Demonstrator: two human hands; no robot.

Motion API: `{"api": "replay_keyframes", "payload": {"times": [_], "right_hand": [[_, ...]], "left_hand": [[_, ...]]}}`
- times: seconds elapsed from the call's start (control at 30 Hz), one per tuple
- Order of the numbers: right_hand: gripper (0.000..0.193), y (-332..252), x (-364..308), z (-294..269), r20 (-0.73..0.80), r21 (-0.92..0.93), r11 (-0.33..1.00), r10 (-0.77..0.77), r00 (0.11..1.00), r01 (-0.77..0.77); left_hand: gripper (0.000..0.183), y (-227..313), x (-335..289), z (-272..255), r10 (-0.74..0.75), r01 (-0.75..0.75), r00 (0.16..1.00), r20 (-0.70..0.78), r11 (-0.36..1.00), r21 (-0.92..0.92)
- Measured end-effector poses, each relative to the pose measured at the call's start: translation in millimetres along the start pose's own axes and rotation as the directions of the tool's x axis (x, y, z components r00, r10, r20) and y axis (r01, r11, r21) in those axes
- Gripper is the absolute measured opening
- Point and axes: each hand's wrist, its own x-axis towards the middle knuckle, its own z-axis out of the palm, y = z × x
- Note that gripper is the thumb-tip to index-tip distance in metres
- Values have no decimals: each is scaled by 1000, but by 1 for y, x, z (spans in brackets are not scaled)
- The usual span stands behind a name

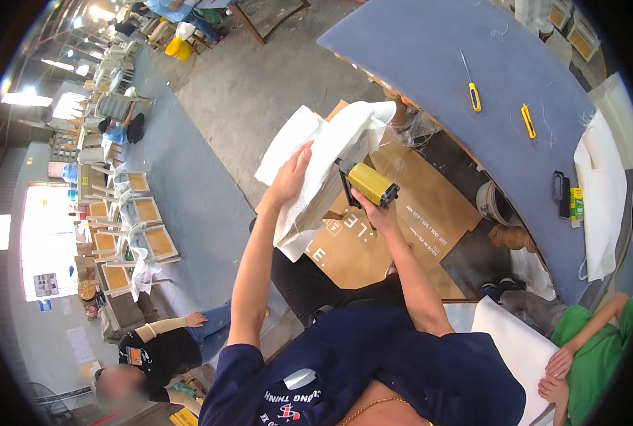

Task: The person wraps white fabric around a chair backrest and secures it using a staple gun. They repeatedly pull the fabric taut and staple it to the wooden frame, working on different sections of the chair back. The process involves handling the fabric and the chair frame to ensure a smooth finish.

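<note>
Cloth lies under your left hand, fingers extended flat on it; just right of the cloth, your right hand curls its fingers around a yellow staple gun.

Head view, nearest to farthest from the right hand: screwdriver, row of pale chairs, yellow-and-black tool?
1. Yellow-and-black tool: in the right hand.
2. Screwdriver: ahead and to the right, on the blue-grey tabletop.
3. Row of pale chairs: far left, across the floor.
</note>
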Motion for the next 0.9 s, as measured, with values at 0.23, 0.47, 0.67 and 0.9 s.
{"api": "replay_keyframes", "payload": {"times": [0.23,0.47,0.67,0.9], "right_hand": [[30,-1,-2,7,-50,-42,990,-136,989,134],[27,-16,-5,3,-1,29,993,-118,993,118],[27,17,4,-4,64,-170,949,-257,964,264],[23,19,5,1,193,-257,834,-450,872,487]], "left_hand": [[50,41,-33,30,341,-113,903,-262,776,621],[60,41,-38,39,360,-71,908,-215,637,767],[66,43,-40,39,380,-106,906,-186,630,769],[77,38,-42,34,391,-167,910,-138,652,740]]}}
